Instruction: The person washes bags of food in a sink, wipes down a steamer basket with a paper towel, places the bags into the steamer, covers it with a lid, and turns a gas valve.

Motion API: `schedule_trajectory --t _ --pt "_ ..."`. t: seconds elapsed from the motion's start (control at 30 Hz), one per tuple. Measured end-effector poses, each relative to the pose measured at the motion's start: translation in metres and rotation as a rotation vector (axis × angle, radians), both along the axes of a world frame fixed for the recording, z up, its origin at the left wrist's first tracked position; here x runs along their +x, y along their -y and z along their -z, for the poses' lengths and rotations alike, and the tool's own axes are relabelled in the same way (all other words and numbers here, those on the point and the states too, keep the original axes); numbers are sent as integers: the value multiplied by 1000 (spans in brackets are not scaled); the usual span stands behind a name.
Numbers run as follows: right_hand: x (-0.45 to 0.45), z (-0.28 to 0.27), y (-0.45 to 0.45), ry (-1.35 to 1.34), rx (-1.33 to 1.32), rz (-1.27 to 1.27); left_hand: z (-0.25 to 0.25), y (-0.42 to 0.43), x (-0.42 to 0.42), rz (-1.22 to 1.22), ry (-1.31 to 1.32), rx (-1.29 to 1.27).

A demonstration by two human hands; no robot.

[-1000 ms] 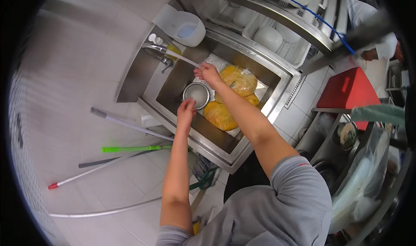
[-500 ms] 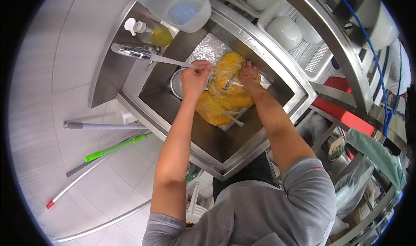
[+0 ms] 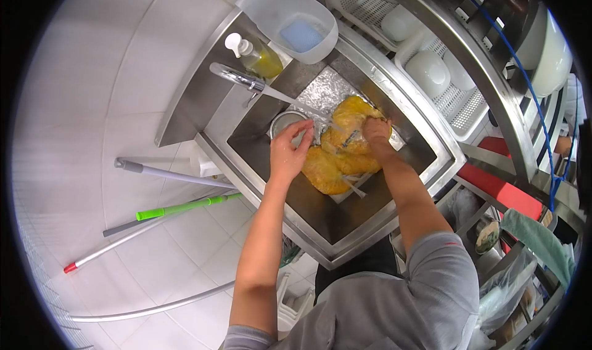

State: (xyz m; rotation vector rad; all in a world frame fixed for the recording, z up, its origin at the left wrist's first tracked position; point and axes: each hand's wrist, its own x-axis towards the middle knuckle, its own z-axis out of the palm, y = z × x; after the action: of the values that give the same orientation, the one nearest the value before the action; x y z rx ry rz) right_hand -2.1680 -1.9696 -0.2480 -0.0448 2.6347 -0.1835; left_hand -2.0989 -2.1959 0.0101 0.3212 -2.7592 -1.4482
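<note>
- Head view: upper yellow bag (image 3: 351,117) lies in the sink (image 3: 336,225) against the lower yellow bag (image 3: 324,168), under water (image 3: 296,101) from the tap (image 3: 237,77).
- My right hand (image 3: 376,129) is on the upper bag; fingers partly hidden, cannot tell if clamped. My left hand (image 3: 290,156) looks empty, thumb and fingers apart, near the round metal container (image 3: 279,123).
- Risk: wet, slack plastic could slide from my right hand.
- Risk: a loose closure or tear could let water in or contents out.
- Risk: the stream, striking a bulging bag, could splash my arms.
- Risk: my left hand could knock the container.
- Count: yellow bags, two distinguishable; metal container, one; tap, one; soap bottle (image 3: 262,60), one; blue sponge (image 3: 301,36), one; white baskets (image 3: 470,117), two.
</note>
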Motion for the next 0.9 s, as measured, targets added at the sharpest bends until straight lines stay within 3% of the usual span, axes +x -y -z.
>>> schedule_trajectory --t 0.13,0.2,0.33,0.4,0.43,0.5,0.57,0.63,0.73,0.8,0.9 --pt "-5 -27 -5 107 -276 25 18 12 58 -56 145 122" --pt "3 -29 2 145 -444 -197 37 15 88 -133 111 280" --pt "43 -127 17 174 -544 -171 27 16 106 -228 204 373" --pt "54 -161 11 128 -660 101 18 18 93 -249 128 420" --pt "59 -182 3 126 -656 92 13 16 80 -229 73 403" --pt "66 -226 -17 137 -761 304 1 12 45 -196 27 388" --pt "73 -267 -34 169 -826 336 -15 2 4 -210 -43 443" --pt "84 -300 -53 203 -889 372 -8 1 -32 -248 -196 663" --pt "104 -335 -80 146 -971 238 -14 -14 -48 -181 -109 836" --pt "120 -347 -96 126 -1044 228 27 -34 -35 -219 -9 778" --pt "137 -330 -125 114 -995 320 153 -65 25 -249 315 444"
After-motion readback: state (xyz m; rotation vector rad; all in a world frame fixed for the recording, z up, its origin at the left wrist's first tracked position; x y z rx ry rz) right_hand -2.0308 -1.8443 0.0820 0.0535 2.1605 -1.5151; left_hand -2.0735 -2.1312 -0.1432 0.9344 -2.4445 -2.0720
